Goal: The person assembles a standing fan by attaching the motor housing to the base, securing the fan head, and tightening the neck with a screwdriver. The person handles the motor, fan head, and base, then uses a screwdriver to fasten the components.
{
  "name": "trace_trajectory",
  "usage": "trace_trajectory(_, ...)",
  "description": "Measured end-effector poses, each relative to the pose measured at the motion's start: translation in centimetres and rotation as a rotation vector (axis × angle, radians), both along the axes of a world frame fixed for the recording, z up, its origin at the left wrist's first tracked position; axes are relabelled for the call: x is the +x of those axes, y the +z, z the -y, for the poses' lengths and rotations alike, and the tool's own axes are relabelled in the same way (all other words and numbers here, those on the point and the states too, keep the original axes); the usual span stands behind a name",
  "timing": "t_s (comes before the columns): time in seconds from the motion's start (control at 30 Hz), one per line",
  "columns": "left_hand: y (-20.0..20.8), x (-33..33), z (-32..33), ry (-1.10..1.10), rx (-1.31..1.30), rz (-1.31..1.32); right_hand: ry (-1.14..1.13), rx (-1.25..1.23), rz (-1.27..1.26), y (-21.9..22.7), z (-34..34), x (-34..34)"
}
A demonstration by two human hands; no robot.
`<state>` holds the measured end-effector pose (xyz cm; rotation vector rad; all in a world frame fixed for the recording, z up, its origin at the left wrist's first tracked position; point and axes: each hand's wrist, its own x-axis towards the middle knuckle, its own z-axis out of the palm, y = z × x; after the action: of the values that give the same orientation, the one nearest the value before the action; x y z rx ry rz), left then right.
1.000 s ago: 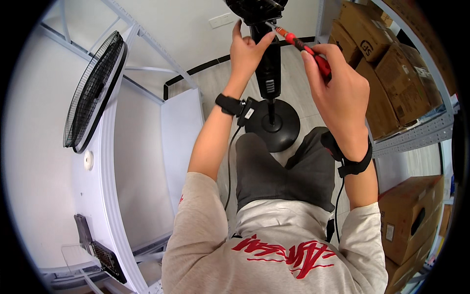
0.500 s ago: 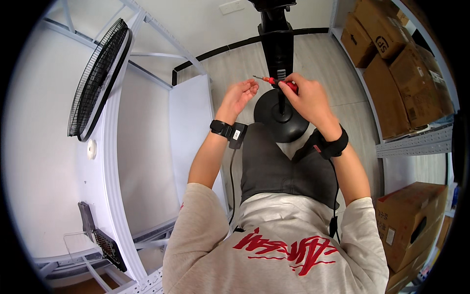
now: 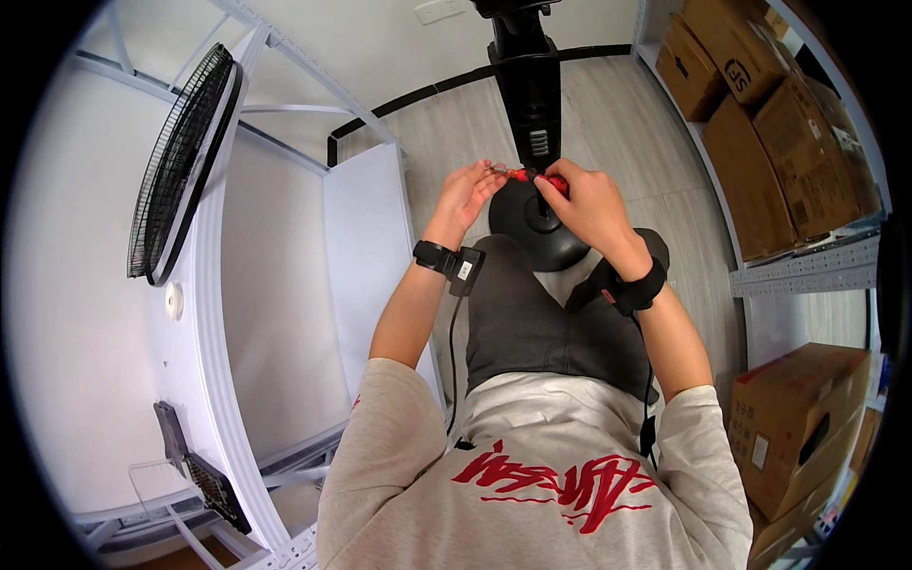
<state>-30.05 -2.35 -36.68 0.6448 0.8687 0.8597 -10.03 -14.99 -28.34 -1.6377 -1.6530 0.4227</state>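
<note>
My right hand (image 3: pixel 591 199) is closed around the red-and-black handle of a screwdriver (image 3: pixel 521 175), whose shaft points left. At the metal tip, the fingers of my left hand (image 3: pixel 465 195) are drawn together, pinching around it. Whether a small part sits between those fingertips is too small to tell. Beneath and beyond both hands stands a black fan stand (image 3: pixel 528 95) with a round black base (image 3: pixel 518 223) on the floor, partly hidden by my right hand and my knees.
A round black fan grille (image 3: pixel 180 157) stands on the white shelf (image 3: pixel 204 332) at left, near a small white round piece (image 3: pixel 174 301). Cardboard boxes (image 3: pixel 750 180) fill the right rack, and another carton (image 3: pixel 798 418) is lower right. Cables hang from both wrist straps.
The screwdriver has shifted slightly down and left, and its tip now meets my left fingertips. My left fingers have closed in around it. The view has moved a little.
</note>
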Motion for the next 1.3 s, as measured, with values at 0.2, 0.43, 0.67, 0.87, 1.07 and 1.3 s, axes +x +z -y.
trace_trajectory(0.2,1.0,0.2,0.5,-0.072,0.092,-0.076,-0.012,-0.013,-0.018,-0.4,0.2,0.2)
trace_trajectory(0.43,0.7,-1.2,-0.1,-0.208,0.192,-0.046,-0.013,-0.185,-0.205,0.4,0.7,0.9)
trace_trajectory(0.67,1.2,-1.9,-0.4,-0.287,0.216,0.008,-0.013,-0.374,-0.385,2.0,0.8,1.6)
trace_trajectory(0.87,1.7,-1.5,0.1,-0.259,0.219,0.045,0.036,-0.041,-0.159,1.0,1.2,1.4)
trace_trajectory(1.07,2.6,-1.1,0.3,-0.167,0.224,0.061,0.034,0.022,-0.064,1.5,1.7,1.0)
trace_trajectory(1.3,3.2,-1.1,0.3,-0.222,0.301,-0.016,0.027,0.013,-0.011,2.2,2.1,1.3)
